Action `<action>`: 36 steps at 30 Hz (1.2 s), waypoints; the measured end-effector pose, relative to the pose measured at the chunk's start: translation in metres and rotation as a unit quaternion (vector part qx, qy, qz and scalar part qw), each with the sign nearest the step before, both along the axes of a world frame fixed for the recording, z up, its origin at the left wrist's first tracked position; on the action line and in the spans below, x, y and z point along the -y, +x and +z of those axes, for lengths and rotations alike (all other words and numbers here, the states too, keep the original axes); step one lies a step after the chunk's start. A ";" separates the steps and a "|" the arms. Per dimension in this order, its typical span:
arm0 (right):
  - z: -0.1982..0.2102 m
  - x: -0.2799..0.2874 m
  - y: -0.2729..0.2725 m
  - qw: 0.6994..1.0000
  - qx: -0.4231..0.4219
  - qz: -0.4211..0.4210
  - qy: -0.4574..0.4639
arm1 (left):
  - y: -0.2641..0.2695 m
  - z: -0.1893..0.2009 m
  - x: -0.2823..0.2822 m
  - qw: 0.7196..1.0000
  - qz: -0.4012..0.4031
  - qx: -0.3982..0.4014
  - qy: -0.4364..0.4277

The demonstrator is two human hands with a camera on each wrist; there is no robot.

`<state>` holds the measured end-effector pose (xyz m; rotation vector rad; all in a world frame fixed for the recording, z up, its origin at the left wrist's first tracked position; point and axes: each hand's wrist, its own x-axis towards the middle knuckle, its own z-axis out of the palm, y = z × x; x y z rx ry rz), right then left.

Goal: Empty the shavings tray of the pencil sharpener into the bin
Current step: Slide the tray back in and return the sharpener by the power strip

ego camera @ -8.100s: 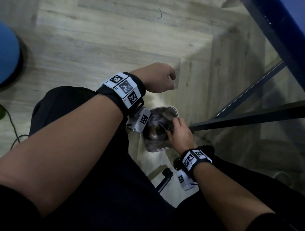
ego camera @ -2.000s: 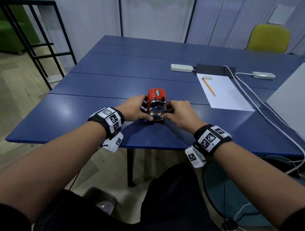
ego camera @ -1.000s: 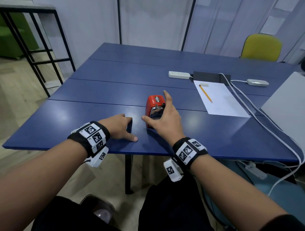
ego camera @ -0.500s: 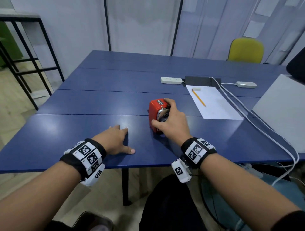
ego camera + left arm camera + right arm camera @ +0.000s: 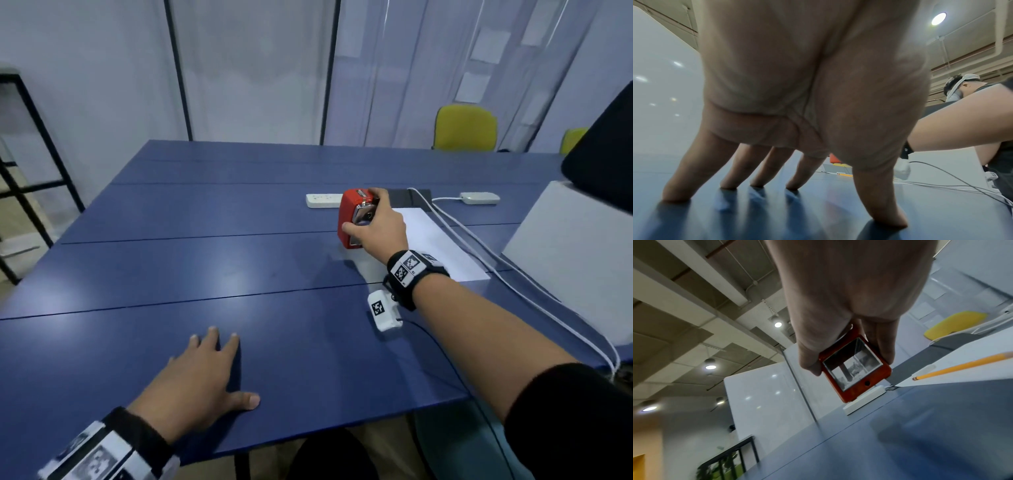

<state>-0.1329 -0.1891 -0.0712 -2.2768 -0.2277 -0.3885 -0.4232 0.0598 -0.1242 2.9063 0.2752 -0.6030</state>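
1. Blue tabletop (image 5: pixel 205 267) was seen filling most of the head view, with pale partition walls behind it and a yellow chair (image 5: pixel 466 128) at the upper right of the frame.
2. The red pencil sharpener (image 5: pixel 349 219) was held right of centre in the head view, gripped by the right hand (image 5: pixel 378 229), whose thumb and fingers were curled round its sides.
3. In the right wrist view the sharpener (image 5: pixel 856 369) was shown at the centre of the frame, lifted clear of the table and tilted, with its clear shavings tray (image 5: pixel 852 365) seated in the red body (what lay inside the tray could not be made out).
4. The left hand (image 5: pixel 195 380) was laid on the table at the lower left of the head view, fingers straight and spread, holding nothing; in the left wrist view its fingertips (image 5: pixel 676 197) were seen touching the blue surface.
5. A white sheet of paper (image 5: pixel 442 246) was partly covered by the right hand and wrist, and a yellow pencil (image 5: pixel 962 366) was seen lying on it at the right edge of the right wrist view.
6. A white power strip (image 5: pixel 323 200) was set just beyond the sharpener, and white cables (image 5: pixel 513 274) were run toward the lower right of the head view.
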 end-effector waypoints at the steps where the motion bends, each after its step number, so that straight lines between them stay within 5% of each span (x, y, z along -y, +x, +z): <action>1: -0.002 0.000 0.011 1.000 -0.001 -0.006 0.003 | 0.002 -0.002 -0.001 1.000 0.001 -0.003 0.001; 13: -0.018 -0.019 0.120 1.000 -0.015 -0.006 -0.011 | 0.020 -0.003 -0.001 0.988 -0.018 -0.141 0.063; 24: -0.036 -0.025 0.147 1.000 -0.026 -0.014 0.002 | 0.025 0.001 -0.004 0.983 -0.004 -0.183 0.027; 31: -0.043 -0.028 0.151 0.999 -0.043 -0.011 0.016 | 0.026 -0.011 -0.010 0.994 0.008 -0.083 0.076; 34: -0.045 -0.026 0.153 0.999 -0.045 -0.007 0.019 | 0.022 -0.046 -0.012 0.989 -0.053 0.065 0.119; 36: -0.044 -0.026 0.151 0.999 -0.047 -0.007 0.022 | 0.021 -0.027 -0.006 0.994 -0.015 -0.044 0.098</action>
